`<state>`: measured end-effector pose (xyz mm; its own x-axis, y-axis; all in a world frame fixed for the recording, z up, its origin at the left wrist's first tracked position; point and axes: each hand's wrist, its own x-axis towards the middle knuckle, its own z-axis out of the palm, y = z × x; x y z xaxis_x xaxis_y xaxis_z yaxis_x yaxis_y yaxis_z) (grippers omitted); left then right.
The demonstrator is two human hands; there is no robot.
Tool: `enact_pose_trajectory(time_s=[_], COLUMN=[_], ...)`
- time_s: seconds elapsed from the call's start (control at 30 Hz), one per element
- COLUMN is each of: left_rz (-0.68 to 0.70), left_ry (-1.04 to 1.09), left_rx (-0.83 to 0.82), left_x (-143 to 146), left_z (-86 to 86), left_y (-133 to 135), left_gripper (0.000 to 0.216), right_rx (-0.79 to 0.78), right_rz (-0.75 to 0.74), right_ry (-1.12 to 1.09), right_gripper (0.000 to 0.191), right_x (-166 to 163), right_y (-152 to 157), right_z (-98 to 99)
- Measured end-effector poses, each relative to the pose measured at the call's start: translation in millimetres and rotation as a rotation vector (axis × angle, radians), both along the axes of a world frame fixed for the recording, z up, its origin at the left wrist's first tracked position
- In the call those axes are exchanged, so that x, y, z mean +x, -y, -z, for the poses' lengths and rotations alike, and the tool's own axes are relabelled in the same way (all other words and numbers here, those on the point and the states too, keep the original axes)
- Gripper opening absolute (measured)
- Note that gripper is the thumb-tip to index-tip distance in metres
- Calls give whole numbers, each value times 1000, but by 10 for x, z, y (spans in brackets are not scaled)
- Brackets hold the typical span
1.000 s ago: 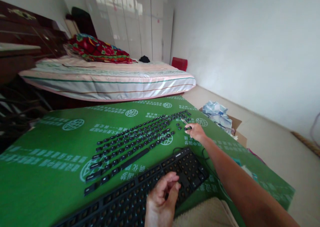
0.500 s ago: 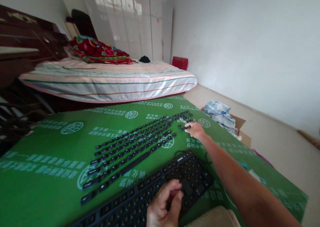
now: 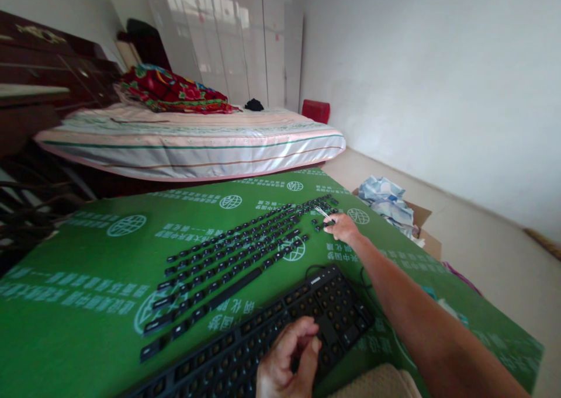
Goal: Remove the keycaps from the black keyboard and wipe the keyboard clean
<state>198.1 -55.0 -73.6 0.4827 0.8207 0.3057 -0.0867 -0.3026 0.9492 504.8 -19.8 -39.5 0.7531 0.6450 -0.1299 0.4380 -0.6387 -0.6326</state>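
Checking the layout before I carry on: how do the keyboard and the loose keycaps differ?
The keyboard is one joined piece, while the loose keycaps are separate pieces laid mostly in rows. The keyboard lies nearer the person, partly hidden by the left hand; the loose keycaps lie farther off, some near the right hand. Both are black and rest on the green surface.

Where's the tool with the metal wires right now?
In the head view, slightly right of centre, the wire tool is in the right hand, its wires near the loose keycaps.
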Motion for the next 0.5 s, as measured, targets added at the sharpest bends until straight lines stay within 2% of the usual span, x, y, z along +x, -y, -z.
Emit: enact_pose_trajectory(time_s=[0.5], left_rz=[-41], left_ry=[0], left_rx=[29], left_x=[25], left_z=[29], left_y=[17], left_gripper=[24], right_rx=[12], right_rz=[1], right_ry=[20], right_gripper=[33], right_x=[21], right_y=[12], right_z=[34])
